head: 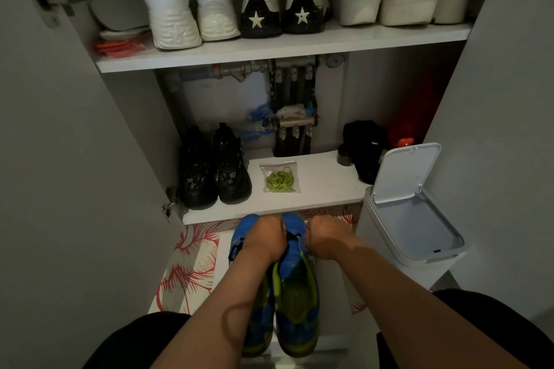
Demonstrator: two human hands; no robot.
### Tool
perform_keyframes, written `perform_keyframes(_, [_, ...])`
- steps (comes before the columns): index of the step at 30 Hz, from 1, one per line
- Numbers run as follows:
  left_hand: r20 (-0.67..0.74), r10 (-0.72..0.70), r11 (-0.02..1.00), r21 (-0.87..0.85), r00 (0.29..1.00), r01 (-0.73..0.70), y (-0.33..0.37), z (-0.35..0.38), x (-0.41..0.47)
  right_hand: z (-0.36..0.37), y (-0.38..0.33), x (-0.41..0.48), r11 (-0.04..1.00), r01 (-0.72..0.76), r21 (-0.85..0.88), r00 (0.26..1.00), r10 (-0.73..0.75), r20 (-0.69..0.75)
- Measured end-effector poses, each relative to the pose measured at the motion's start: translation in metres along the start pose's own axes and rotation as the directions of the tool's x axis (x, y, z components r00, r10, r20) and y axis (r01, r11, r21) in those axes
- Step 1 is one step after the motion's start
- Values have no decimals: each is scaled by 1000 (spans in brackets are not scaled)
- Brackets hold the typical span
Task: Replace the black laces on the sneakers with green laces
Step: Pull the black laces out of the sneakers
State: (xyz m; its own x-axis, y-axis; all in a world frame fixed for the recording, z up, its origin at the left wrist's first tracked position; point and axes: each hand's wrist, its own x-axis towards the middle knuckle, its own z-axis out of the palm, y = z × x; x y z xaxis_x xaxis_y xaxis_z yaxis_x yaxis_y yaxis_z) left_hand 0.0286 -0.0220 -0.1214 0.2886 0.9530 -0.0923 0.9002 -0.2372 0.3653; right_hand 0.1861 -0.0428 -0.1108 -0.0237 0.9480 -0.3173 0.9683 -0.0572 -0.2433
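Two blue sneakers with lime-green trim stand side by side on the floor in front of me, the left one (242, 237) and the right one (296, 287). Both hands are down on the right sneaker's lacing. My left hand (263, 237) and my right hand (325, 238) each pinch a bit of black lace (292, 235) near the toe end. Green laces in a small clear bag (280, 178) lie on the lowest white shelf (317, 189), just beyond the sneakers.
Black sneakers (214, 168) stand on the shelf's left, a black item (364, 147) on its right. A white bin with its lid up (410, 213) sits right of my hands. A red-patterned mat (195, 260) covers the floor. White shoes fill the upper shelf (281, 48). Cabinet doors flank both sides.
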Motion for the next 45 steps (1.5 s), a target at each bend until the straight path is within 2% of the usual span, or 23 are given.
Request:
perform_keyframes(6, [-7,102,984,150,995,-100,-2,-13,0,-10,-4,1,981,156,113,988,-156,-4])
perform_keyframes(10, [78,127,985,104,989,-135,-7,-21,7,-13,-5,5,966,178,185,978,-194,74])
perform_keyframes(12, [127,113,992,45,985,-120,-10,-23,10,-12,-6,7,964,171,203,977,-193,91])
perform_keyframes(16, [139,105,991,-95,985,-93,-11,-30,19,-11,-8,16,968,141,205,981,-165,103])
perform_keyframes(18, [159,64,983,-183,985,-34,-17,-32,23,-13,-9,21,969,122,213,984,-146,103])
perform_keyframes(21, [270,8,935,-344,963,88,-28,-33,28,-13,-10,28,967,95,236,988,-121,98])
perform_keyframes(23, [303,59,929,-366,951,59,-31,-34,32,-14,-14,31,963,86,255,990,-111,86])
perform_keyframes(26, [275,153,945,-322,949,-59,-26,-40,34,-19,-24,34,952,109,287,992,-123,30])
perform_keyframes(29, [135,166,982,-108,977,-152,-20,-51,37,-26,-26,36,942,95,321,995,-100,-2])
perform_keyframes(31, [100,147,989,-32,984,-145,-17,-57,37,-26,-24,37,924,86,372,996,-85,-20])
perform_keyframes(35, [145,118,993,6,982,-120,-15,-55,28,-23,-24,28,915,141,378,988,-156,10])
perform_keyframes(40, [119,56,992,-116,991,-43,-19,-57,22,-18,-24,15,960,127,249,980,-161,121])
perform_keyframes(45, [161,-5,1000,-23,987,9,-24,-58,20,-27,-28,9,960,159,229,985,-171,36])
